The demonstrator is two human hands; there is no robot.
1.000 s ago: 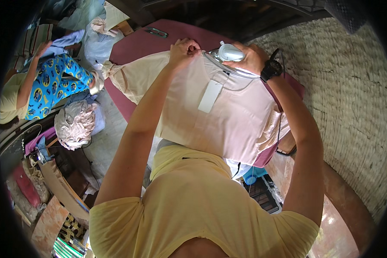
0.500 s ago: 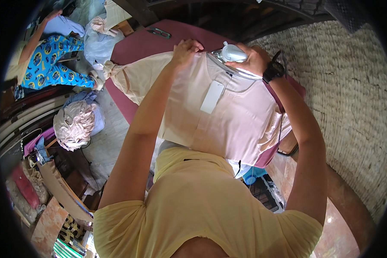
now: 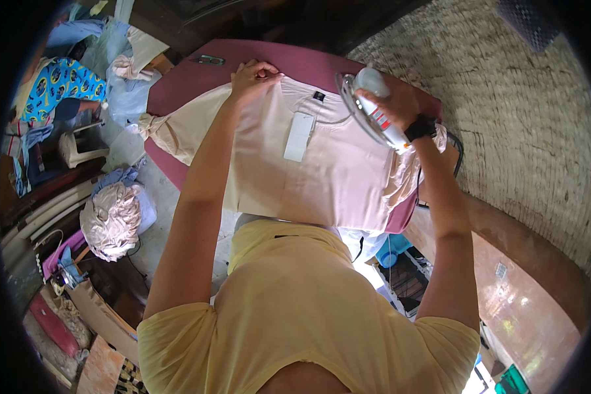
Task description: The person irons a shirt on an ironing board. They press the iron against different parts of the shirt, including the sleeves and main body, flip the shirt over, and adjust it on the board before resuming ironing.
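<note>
A pale pink shirt (image 3: pixel 325 184) lies spread over a maroon-covered ironing board (image 3: pixel 308 56). A blank-looking white tag (image 3: pixel 299 136) rests on its front, just below the neckline. My right hand (image 3: pixel 400 104) grips the handle of a white and silver clothes iron (image 3: pixel 372 82), which is tilted at the right shoulder of the shirt. Whether its plate touches the fabric I cannot tell. At the left shoulder edge, the bent fingers of my left hand (image 3: pixel 253 79) pinch the shirt. Beyond that hand, a pair of small thread snips (image 3: pixel 211 60) lies on the board.
A bundle of pink cloth (image 3: pixel 113 217) sits on the floor to the left. Another person in blue patterned trousers (image 3: pixel 72 85) is at the far left, near plastic bags (image 3: pixel 126 102). A rough textured wall (image 3: pixel 505 125) rises on the right, and a blue container (image 3: pixel 392 248) stands below the board.
The iron has moved off the neckline toward the right shoulder and turned, its tip now pointing away from me. My left hand stays at the left shoulder. The view has shifted slightly.
</note>
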